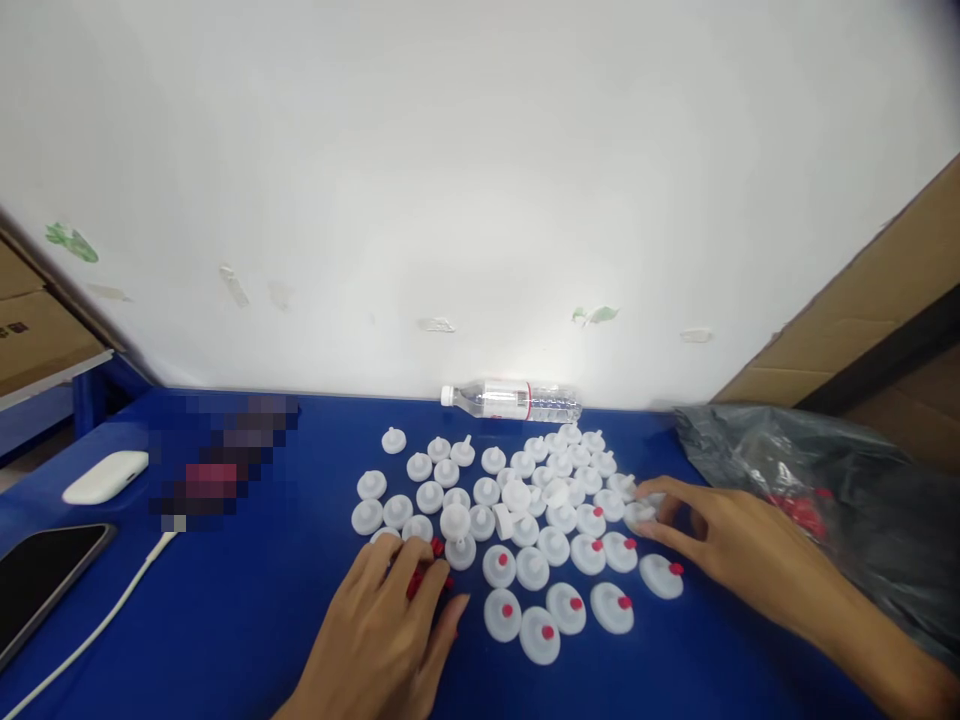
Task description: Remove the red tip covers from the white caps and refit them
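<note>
Several white round plastic caps (487,490) lie spread on the blue table (247,610); those in the near rows carry a small red plug (507,610). My left hand (382,630) rests at the near left of the group with its fingers curled over a few red plugs (427,575). My right hand (720,535) reaches in from the right and pinches a white cap (639,514) at the group's right edge.
A clear water bottle (514,400) lies against the white wall. A dark plastic bag (825,490) with red plugs sits at the right, cardboard behind it. At the left are a phone (41,580), a white cable (112,610) and a white case (105,476).
</note>
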The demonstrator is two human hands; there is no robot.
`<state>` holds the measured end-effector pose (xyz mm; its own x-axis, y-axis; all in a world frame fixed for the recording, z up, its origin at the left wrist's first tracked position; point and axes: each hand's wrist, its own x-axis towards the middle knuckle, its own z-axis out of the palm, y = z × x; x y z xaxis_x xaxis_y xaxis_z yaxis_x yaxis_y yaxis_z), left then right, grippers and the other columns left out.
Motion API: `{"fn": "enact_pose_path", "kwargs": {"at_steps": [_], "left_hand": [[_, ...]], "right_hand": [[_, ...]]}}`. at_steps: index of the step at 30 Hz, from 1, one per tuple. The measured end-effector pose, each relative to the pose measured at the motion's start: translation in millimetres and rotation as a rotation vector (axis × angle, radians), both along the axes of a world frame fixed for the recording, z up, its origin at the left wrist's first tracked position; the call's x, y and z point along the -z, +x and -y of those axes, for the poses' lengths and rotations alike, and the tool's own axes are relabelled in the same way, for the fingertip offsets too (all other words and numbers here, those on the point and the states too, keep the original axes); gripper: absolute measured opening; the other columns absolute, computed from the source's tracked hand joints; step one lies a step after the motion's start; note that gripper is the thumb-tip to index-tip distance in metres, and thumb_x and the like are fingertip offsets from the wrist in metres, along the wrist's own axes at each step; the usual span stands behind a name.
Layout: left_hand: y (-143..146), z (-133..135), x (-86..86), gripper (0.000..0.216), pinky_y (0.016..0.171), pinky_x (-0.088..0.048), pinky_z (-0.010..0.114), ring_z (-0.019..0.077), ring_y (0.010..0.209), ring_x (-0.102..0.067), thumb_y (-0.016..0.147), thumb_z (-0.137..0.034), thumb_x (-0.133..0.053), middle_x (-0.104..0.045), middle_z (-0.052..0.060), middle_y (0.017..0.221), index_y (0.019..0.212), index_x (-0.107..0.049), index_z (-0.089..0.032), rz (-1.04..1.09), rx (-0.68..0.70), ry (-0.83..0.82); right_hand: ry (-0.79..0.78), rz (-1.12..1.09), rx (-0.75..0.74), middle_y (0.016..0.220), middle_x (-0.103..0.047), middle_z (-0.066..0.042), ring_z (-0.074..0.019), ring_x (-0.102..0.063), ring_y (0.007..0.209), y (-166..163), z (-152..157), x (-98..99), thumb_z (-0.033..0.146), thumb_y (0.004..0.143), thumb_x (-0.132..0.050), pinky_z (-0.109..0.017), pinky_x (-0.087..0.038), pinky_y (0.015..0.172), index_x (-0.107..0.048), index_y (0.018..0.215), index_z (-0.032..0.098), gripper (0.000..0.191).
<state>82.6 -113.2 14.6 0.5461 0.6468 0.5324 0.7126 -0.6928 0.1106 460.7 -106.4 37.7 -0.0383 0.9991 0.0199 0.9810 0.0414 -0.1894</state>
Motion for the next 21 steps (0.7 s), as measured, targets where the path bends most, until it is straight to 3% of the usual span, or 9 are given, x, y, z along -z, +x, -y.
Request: {"fn": "enact_pose_path", "kwargs": {"at_steps": [6, 10, 15, 21], "left_hand": [[1.2, 4.2, -2.4, 0.013, 0.068, -0.051, 0.041, 0.0259, 0.082, -0.052, 0.097, -0.017, -0.054, -0.06, 0.01, 0.09, 0.094, -0.066, -0.013, 0.015, 0.01, -0.029], [2.2, 4.3, -0.3, 0.014, 0.067, -0.049, 0.039, 0.0248, 0.081, -0.052, 0.098, -0.014, -0.052, -0.06, 0.01, 0.089, 0.093, -0.065, -0.014, 0.006, 0.035, -0.043], [3.0, 2.9, -1.6, 0.016, 0.067, -0.048, 0.037, 0.0232, 0.081, -0.05, 0.099, -0.009, -0.049, -0.059, 0.008, 0.088, 0.094, -0.064, -0.014, 0.006, 0.063, -0.084], [0.0, 4.4, -11.9, 0.013, 0.07, -0.049, 0.037, 0.0237, 0.087, -0.05, 0.096, -0.007, -0.05, -0.059, 0.01, 0.093, 0.096, -0.062, -0.012, 0.061, 0.196, -0.125]], "right_hand": [[0.044, 0.032, -0.059, 0.089, -0.077, 0.005, -0.0193, -0.071, 0.066, -0.5, 0.4, 2.1, 0.057, 0.091, -0.065, -0.028, -0.049, 0.055, -0.071, 0.113, 0.038, 0.029], [0.133, 0.006, -0.084, 0.098, -0.077, 0.001, -0.0177, -0.069, 0.061, -1.1, 3.1, -6.0, 0.064, 0.093, -0.058, -0.029, -0.051, 0.055, -0.072, 0.111, 0.034, 0.037], [0.306, -0.054, 0.027, 0.072, -0.071, 0.003, -0.0146, -0.058, 0.043, -5.7, 5.1, -18.3, 0.071, 0.093, -0.052, -0.029, -0.049, 0.049, -0.067, 0.121, 0.032, 0.051], [0.375, -0.063, 0.031, 0.071, -0.069, 0.004, -0.0132, -0.055, 0.041, -16.9, 6.8, -15.0, 0.069, 0.094, -0.053, -0.029, -0.048, 0.048, -0.064, 0.126, 0.034, 0.049]]}}
